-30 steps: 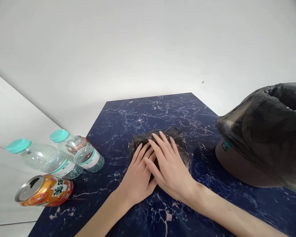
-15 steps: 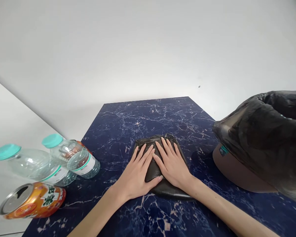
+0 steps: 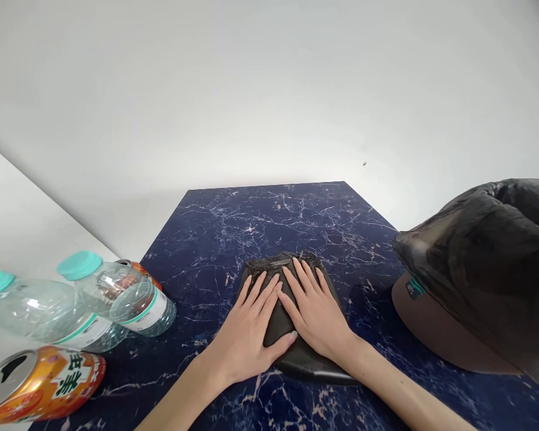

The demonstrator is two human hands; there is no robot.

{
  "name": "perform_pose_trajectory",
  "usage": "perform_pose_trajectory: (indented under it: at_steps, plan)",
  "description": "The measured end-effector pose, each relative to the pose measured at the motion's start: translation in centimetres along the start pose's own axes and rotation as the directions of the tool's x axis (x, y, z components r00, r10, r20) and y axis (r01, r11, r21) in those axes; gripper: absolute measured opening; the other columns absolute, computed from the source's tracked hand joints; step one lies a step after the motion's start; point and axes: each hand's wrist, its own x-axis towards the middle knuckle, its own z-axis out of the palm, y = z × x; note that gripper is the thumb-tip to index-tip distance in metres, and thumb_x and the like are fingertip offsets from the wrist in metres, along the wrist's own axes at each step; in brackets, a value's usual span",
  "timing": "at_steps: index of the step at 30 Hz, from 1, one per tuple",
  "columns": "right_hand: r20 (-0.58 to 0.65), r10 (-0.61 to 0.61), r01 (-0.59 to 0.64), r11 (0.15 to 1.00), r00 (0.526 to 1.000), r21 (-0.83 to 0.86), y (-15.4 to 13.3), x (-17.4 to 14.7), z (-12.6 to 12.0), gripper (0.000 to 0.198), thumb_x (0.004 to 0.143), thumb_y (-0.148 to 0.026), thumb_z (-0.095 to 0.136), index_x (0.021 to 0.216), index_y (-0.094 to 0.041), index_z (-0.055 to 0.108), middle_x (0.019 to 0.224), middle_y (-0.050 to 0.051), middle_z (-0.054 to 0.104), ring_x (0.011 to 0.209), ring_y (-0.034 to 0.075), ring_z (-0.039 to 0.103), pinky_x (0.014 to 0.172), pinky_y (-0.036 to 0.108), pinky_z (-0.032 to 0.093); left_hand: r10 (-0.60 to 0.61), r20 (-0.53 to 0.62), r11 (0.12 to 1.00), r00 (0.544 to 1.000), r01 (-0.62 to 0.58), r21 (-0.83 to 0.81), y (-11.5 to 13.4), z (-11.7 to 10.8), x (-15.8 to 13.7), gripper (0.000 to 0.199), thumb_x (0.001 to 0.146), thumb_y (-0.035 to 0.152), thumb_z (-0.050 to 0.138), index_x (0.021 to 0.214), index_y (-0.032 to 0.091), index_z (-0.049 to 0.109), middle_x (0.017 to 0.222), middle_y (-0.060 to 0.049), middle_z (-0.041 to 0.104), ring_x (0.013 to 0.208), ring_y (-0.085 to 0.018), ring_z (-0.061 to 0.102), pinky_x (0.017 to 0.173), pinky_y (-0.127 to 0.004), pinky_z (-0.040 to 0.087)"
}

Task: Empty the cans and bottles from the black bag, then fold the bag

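A black plastic bag (image 3: 281, 324), flattened into a pad with a crumpled far edge, lies on the blue marble-patterned table (image 3: 269, 209). Across its left half rests my left hand (image 3: 251, 335), palm down with fingers stretched forward and thumb out to the right. My right hand (image 3: 314, 308) lies flat over the right half, fingers slightly spread. The two hands meet near the bag's middle, where the right thumb touches the left fingers. Neither hand grips anything. Much of the bag is hidden beneath them.
To the right stands a brown bin (image 3: 449, 335) with a black liner (image 3: 480, 257) folded over its rim. On the left are two clear bottles with turquoise caps, one nearer (image 3: 40, 311) and one farther (image 3: 121, 290), an orange can (image 3: 49, 383) and another can (image 3: 146, 272) partly hidden. A white wall (image 3: 269, 90) rises behind.
The view has tilted up slightly, so everything sits a little lower in the picture. Both hands stay flat on the bag, with hardly any other movement.
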Motion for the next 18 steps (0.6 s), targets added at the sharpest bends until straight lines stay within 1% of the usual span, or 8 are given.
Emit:
perform_pose_trajectory:
  at_steps: [6, 8, 11, 14, 16, 18]
  plan:
    - [0.036, -0.003, 0.003, 1.000, 0.999, -0.003, 0.0, 0.0, -0.2, 0.069, 0.117, -0.053, 0.016, 0.174, -0.019, 0.033, 0.183, 0.011, 0.014, 0.170, 0.036, 0.012, 0.136, 0.064, 0.021, -0.008, -0.004, 1.000, 1.000, 0.008, -0.004, 0.1, -0.1, -0.1, 0.087, 0.110, 0.063, 0.051, 0.178, 0.023, 0.015, 0.183, -0.011, 0.023, 0.170, -0.039, 0.018, 0.138, -0.065, 0.021]
    - [0.026, -0.004, 0.004, 1.000, 1.000, 0.001, -0.1, 0.0, -0.1, 0.069, 0.117, -0.055, 0.017, 0.174, -0.019, 0.034, 0.183, 0.011, 0.014, 0.170, 0.036, 0.012, 0.136, 0.065, 0.021, -0.020, -0.020, 1.000, 1.000, 0.019, -0.010, 0.2, -0.2, -0.2, 0.082, 0.111, 0.061, 0.050, 0.178, 0.023, 0.020, 0.182, -0.009, 0.024, 0.170, -0.038, 0.018, 0.138, -0.065, 0.022]
    - [0.005, -0.007, 0.007, 1.000, 1.000, 0.025, 0.3, 0.0, 0.1, 0.071, 0.116, -0.060, 0.020, 0.174, -0.021, 0.034, 0.183, 0.009, 0.014, 0.170, 0.034, 0.014, 0.137, 0.063, 0.021, -0.070, -0.070, 0.998, 0.995, 0.070, -0.011, 0.2, -0.2, -0.4, 0.072, 0.114, 0.055, 0.047, 0.176, 0.025, 0.027, 0.182, -0.006, 0.026, 0.169, -0.037, 0.019, 0.138, -0.065, 0.025]
    - [-0.003, -0.031, 0.031, 0.998, 1.000, 0.052, 1.6, 0.1, 0.3, 0.070, 0.115, -0.062, 0.023, 0.174, -0.025, 0.035, 0.183, 0.006, 0.016, 0.171, 0.031, 0.016, 0.138, 0.060, 0.021, -0.103, -0.087, 0.995, 0.991, 0.103, -0.004, 0.2, -0.2, -0.5, 0.060, 0.116, 0.050, 0.043, 0.170, 0.026, 0.040, 0.180, -0.002, 0.034, 0.169, -0.034, 0.022, 0.137, -0.065, 0.027]
    - [-0.010, -0.036, 0.036, 0.997, 0.999, 0.063, 3.2, 0.4, 0.3, 0.070, 0.115, -0.063, 0.025, 0.173, -0.025, 0.037, 0.183, 0.006, 0.017, 0.171, 0.031, 0.016, 0.138, 0.058, 0.021, -0.085, -0.088, 0.996, 0.993, 0.085, -0.005, 0.3, -0.3, -0.5, 0.054, 0.116, 0.048, 0.043, 0.166, 0.026, 0.047, 0.178, -0.001, 0.038, 0.169, -0.033, 0.024, 0.138, -0.064, 0.027]
    - [-0.011, -0.021, 0.022, 0.997, 1.000, 0.073, 5.1, 0.9, 0.3, 0.070, 0.115, -0.063, 0.027, 0.173, -0.024, 0.039, 0.184, 0.007, 0.017, 0.171, 0.031, 0.016, 0.138, 0.058, 0.023, -0.049, -0.084, 0.999, 0.995, 0.048, -0.009, 0.4, -0.5, -0.6, 0.052, 0.116, 0.047, 0.045, 0.164, 0.027, 0.050, 0.177, 0.000, 0.040, 0.169, -0.032, 0.025, 0.138, -0.063, 0.029]
